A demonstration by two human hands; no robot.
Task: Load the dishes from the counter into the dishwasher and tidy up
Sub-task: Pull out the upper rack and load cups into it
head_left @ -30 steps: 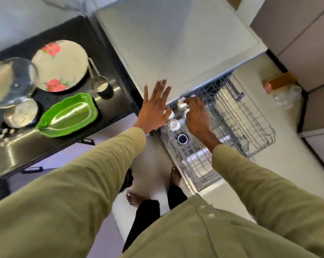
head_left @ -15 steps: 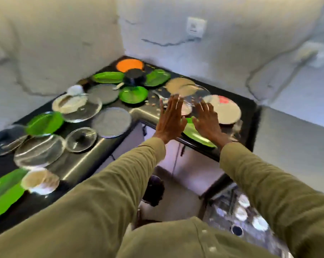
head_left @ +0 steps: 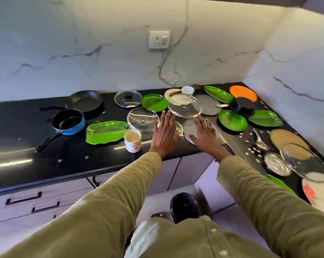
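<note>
Dishes crowd the black L-shaped counter (head_left: pixel 45 164): a blue-sided saucepan (head_left: pixel 69 121) at the left, then a green leaf-shaped tray (head_left: pixel 106 132) and a cream paper cup (head_left: pixel 132 140). Next, the left hand (head_left: pixel 164 135) and right hand (head_left: pixel 206 135) hover with fingers straight and spread, holding nothing, above a round steel plate (head_left: pixel 190 127). Round green plates (head_left: pixel 232 121) lie further right.

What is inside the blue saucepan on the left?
The blue saucepan shows only its dark, bare-looking inner base; the part behind its near wall is hidden.
</note>
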